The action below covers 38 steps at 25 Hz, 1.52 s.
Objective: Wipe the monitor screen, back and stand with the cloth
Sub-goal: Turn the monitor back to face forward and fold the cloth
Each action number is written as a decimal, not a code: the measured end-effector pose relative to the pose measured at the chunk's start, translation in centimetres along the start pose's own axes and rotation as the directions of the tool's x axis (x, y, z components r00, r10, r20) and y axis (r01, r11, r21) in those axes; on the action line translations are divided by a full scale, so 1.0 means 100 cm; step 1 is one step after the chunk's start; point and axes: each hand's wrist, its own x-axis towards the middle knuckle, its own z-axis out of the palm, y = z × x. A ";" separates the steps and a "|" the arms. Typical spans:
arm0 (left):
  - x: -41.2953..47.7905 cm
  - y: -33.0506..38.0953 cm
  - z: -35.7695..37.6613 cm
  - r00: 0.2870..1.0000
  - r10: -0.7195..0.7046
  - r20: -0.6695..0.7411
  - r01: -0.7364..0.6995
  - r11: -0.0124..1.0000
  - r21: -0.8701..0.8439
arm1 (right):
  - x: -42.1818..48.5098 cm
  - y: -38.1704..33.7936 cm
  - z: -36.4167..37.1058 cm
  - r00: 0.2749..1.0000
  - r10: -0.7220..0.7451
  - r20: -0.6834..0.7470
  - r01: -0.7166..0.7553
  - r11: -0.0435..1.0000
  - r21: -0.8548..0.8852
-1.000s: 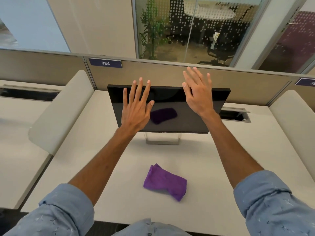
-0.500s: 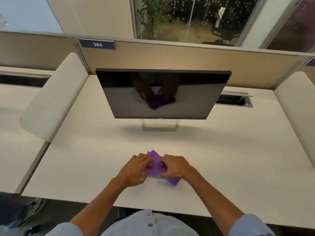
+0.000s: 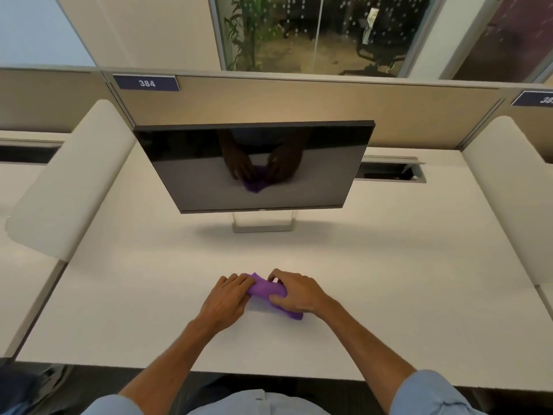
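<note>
Cloth: a purple cloth (image 3: 267, 290) lay bunched on the white desk (image 3: 389, 280), near its front edge and well apart from the monitor (image 3: 254, 167).
Left hand: the left hand (image 3: 228, 298) pressed down on the cloth's left end, fingers curled over it; the fabric beneath was hidden.
Right hand: the right hand (image 3: 294, 292) was closed around the cloth's right half, thumb and fingers pinching it, with a purple corner showing past the wrist.
Monitor: the dark screen was off and tilted forward, mirroring both hands and the cloth.
Stand: only the pale base (image 3: 262, 224) showed below the screen; the neck and the monitor's back were hidden.
Logo: a small mark on the bottom bezel was too small to read.
Partition: a tan divider (image 3: 299, 100) carried a label (image 3: 146, 83) reading 384; a second label (image 3: 535, 98) at right was cut off by the frame.
Cable slot: an open hatch (image 3: 389, 172) sat right of the monitor, its contents unclear.
Person: light blue sleeves were cropped at the bottom edge.
</note>
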 end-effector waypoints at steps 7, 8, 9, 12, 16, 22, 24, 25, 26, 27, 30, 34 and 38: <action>0.033 -0.004 -0.035 0.993 0.116 0.029 -0.115 0.992 -0.041 | -0.017 0.009 -0.020 0.984 0.003 -0.179 -0.035 0.984 -0.175; 0.040 -0.001 -0.039 0.990 0.136 0.033 -0.134 0.990 -0.053 | -0.019 0.014 -0.029 0.987 0.012 -0.162 -0.036 0.989 -0.147; 0.047 0.002 -0.042 0.985 0.164 0.049 -0.161 0.985 -0.069 | -0.024 0.020 -0.036 0.989 0.013 -0.147 -0.028 0.995 -0.099; 0.080 0.022 -0.048 0.971 0.228 0.076 -0.223 0.972 -0.069 | -0.042 0.043 -0.054 0.963 0.091 -0.252 -0.080 0.995 0.052; 0.132 0.067 -0.046 0.954 0.288 0.081 -0.282 0.956 -0.077 | -0.074 0.093 -0.079 0.884 0.214 -0.415 -0.123 0.964 0.234; 0.232 0.159 -0.048 0.936 0.335 0.106 -0.333 0.942 -0.041 | -0.116 0.162 -0.139 0.689 0.308 -0.656 -0.133 0.944 0.303; 0.271 0.196 -0.052 0.933 0.348 0.094 -0.342 0.937 -0.071 | -0.129 0.184 -0.162 0.593 0.301 -0.747 -0.137 0.952 0.275; 0.288 0.213 -0.053 0.937 0.340 0.082 -0.333 0.939 -0.085 | -0.134 0.193 -0.170 0.549 0.286 -0.785 -0.152 0.958 0.243; 0.306 0.229 -0.053 0.943 0.327 0.064 -0.321 0.943 -0.087 | -0.137 0.202 -0.176 0.511 0.252 -0.822 -0.170 0.967 0.191; 0.323 0.241 -0.054 0.950 0.311 0.028 -0.308 0.948 -0.088 | -0.139 0.210 -0.179 0.483 0.205 -0.851 -0.190 0.974 0.126; 0.364 0.257 -0.040 0.966 0.252 -0.049 -0.254 0.967 -0.018 | -0.128 0.233 -0.166 0.470 0.083 -0.879 -0.251 0.967 -0.043; 0.365 0.243 0.008 0.971 0.157 0.182 -0.182 0.975 0.130 | -0.096 0.246 -0.106 0.802 0.081 -0.591 -0.188 0.975 -0.121; 0.342 0.233 0.052 0.943 0.163 0.289 -0.195 0.977 0.088 | -0.067 0.269 -0.075 0.802 0.146 -0.580 -0.268 0.954 -0.131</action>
